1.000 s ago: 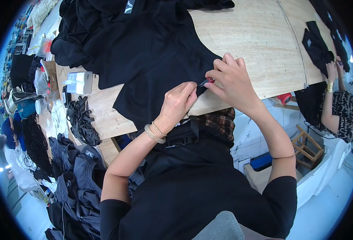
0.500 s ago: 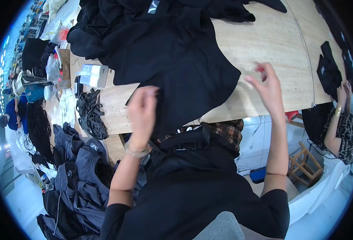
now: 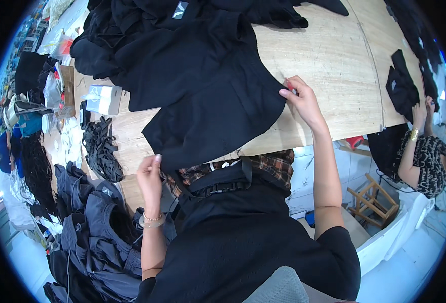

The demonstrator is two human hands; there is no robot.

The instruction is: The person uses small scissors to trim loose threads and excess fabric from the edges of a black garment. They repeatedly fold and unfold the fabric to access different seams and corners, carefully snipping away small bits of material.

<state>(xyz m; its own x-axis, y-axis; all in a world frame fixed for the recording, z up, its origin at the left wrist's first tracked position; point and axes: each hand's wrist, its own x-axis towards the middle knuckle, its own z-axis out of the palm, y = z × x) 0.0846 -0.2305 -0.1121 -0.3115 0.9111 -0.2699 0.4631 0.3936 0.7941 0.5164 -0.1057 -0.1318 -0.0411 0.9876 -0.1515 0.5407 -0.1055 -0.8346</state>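
A black garment [image 3: 203, 96], shaped like a pair of shorts, lies spread over the near part of the wooden table. At its near left corner, my left hand [image 3: 150, 174] pinches the cloth between thumb and fingers. My right hand [image 3: 304, 101] is closed at the garment's right corner, thumb against the edge. A small red tool [image 3: 289, 86] shows in that hand; the fingers cover most of it, so its kind is unclear. More black garments [image 3: 127, 25] are heaped at the far side, one with a pale tag [image 3: 180, 10].
Pale wooden table [image 3: 324, 60] extends right. On the left are a tissue box [image 3: 104, 100] and a tangle of black straps [image 3: 102, 149]. Dark grey garments [image 3: 94, 227] are piled lower left. A wooden stool [image 3: 373, 202] stands lower right. Another person's hand [image 3: 419, 113] touches a black garment [image 3: 402, 88].
My left hand has come down and left to the garment's near corner and now pinches it. My right hand has moved left onto the garment's right corner. The view has shifted slightly.
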